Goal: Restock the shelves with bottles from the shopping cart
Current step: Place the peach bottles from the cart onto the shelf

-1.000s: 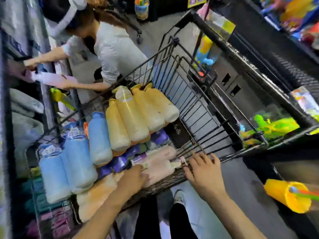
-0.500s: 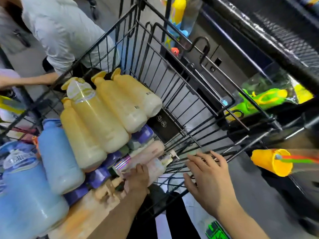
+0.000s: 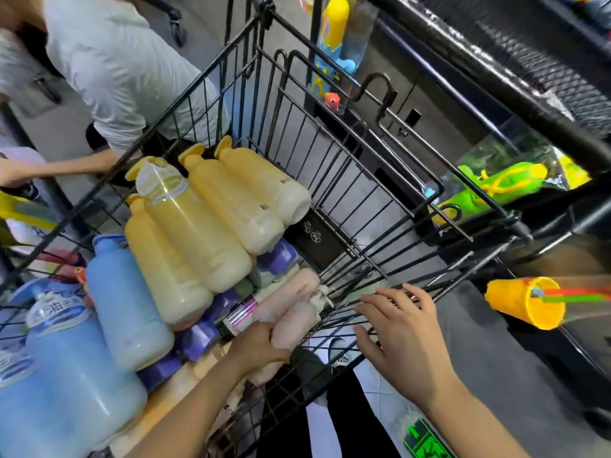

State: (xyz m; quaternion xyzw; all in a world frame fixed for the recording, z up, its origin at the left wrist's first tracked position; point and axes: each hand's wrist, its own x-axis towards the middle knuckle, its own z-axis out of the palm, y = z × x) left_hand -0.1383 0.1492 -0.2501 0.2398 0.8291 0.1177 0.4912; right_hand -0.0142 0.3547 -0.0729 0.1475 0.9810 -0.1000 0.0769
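Left hand (image 3: 261,345) grip clamped on pink bottle (image 3: 291,320) at cart (image 3: 393,226) near edge, right hand (image 3: 401,338) splayed on wires; risks snagging pump, toppling yellow bottles (image 3: 211,223).

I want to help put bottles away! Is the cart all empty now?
No, the shopping cart still holds many bottles, such as the yellow bottles and blue bottles, and the left hand grips a pink bottle.

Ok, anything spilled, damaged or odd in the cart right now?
No spill or damage shows. The yellow bottles and blue bottles lie stacked on their sides. The left hand grips a pink bottle; the right hand rests on the cart rim.
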